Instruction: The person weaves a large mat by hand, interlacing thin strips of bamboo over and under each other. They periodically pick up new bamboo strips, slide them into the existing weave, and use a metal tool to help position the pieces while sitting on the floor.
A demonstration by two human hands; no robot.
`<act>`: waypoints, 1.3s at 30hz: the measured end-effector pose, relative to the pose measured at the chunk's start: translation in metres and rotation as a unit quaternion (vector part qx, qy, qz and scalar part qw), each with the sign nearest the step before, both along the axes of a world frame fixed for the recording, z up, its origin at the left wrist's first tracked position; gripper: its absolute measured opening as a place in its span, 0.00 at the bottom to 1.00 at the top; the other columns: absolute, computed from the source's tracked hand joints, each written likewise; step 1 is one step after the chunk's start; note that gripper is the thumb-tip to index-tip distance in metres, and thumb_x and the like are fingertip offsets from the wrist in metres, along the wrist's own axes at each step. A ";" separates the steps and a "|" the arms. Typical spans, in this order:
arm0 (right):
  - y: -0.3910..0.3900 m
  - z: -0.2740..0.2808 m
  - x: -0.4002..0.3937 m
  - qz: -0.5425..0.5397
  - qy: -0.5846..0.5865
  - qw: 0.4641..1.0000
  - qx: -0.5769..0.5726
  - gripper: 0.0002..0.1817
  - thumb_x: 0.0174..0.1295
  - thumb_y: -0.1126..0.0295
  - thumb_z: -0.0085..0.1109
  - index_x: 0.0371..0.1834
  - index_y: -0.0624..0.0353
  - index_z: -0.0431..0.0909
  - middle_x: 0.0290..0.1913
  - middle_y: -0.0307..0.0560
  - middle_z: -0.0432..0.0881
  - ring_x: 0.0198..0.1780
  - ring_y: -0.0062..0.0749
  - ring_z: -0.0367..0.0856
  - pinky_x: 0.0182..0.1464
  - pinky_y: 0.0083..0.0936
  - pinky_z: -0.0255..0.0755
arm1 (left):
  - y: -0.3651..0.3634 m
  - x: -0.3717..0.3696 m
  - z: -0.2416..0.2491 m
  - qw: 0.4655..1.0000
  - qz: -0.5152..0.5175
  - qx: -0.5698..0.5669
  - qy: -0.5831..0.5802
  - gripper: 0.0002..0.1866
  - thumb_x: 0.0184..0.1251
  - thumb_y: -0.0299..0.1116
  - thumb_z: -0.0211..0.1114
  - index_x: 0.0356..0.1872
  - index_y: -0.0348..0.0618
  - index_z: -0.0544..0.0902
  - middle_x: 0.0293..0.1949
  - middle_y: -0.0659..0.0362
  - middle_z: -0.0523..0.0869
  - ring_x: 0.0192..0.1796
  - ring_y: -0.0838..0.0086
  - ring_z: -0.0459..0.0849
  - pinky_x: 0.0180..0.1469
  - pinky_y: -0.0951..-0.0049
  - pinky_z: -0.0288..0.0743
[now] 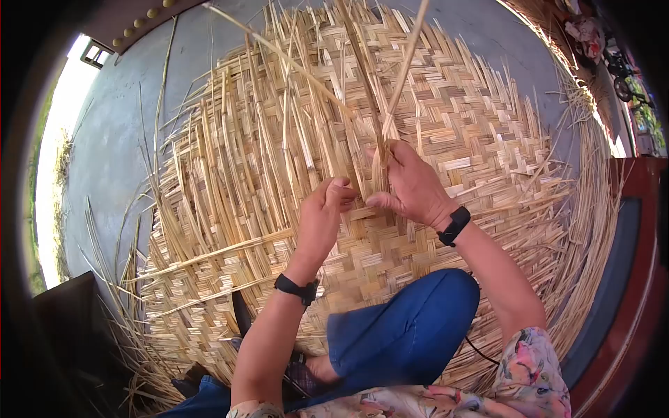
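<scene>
A large woven mat of flattened reed strips (460, 125) spreads over the floor in front of me and beneath my crossed legs. My right hand (417, 187) is at the middle of the mat, its fingers closed round several raised reed strips (380, 157), with the thumb pointing left. Just left of it, my left hand (322, 214) hovers low over the weave with curled fingers; whatever they pinch, if anything, is hidden. Long loose strips (286, 59) stick up and away from the weave, some crossing beyond my right hand.
Unwoven reeds (592, 202) lie in a thick band along the right side. A dark blade-like object (241, 313) rests by my left forearm. Grey floor (122, 146) shows on the left, with stray stalks. A reddish ledge (637, 279) borders the right.
</scene>
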State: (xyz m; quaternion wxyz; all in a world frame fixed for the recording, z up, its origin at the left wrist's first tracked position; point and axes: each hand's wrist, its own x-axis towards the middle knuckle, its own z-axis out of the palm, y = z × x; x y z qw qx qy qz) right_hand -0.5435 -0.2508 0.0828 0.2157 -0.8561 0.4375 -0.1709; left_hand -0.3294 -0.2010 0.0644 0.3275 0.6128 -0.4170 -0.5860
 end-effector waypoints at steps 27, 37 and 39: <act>-0.001 -0.039 -0.061 -0.219 -0.191 0.885 0.363 0.26 0.58 0.69 0.74 0.57 0.67 0.79 0.47 0.49 0.85 0.48 0.31 0.84 0.46 0.31 0.78 | -0.008 -0.063 0.016 0.962 -0.008 0.104 0.253 0.16 0.79 0.35 0.60 0.48 0.27 0.83 0.39 0.47 0.90 0.39 0.64 0.92 0.45 0.66 0.91; 0.033 0.037 -0.043 -0.181 -0.111 0.938 0.273 0.07 0.62 0.76 0.65 0.40 0.59 0.77 0.38 0.40 0.83 0.41 0.29 0.80 0.48 0.28 0.74 | -0.022 -0.080 -0.021 0.951 -0.112 0.142 0.251 0.36 0.82 0.60 0.49 0.60 0.29 0.77 0.50 0.44 0.87 0.54 0.61 0.88 0.61 0.61 0.82; 0.031 0.048 -0.035 -0.124 -0.032 0.964 0.232 0.06 0.62 0.77 0.62 0.40 0.60 0.77 0.41 0.43 0.83 0.43 0.37 0.82 0.52 0.31 0.74 | -0.012 -0.078 -0.022 0.950 -0.131 0.098 0.266 0.43 0.80 0.68 0.42 0.62 0.29 0.76 0.53 0.43 0.86 0.58 0.60 0.86 0.65 0.60 0.79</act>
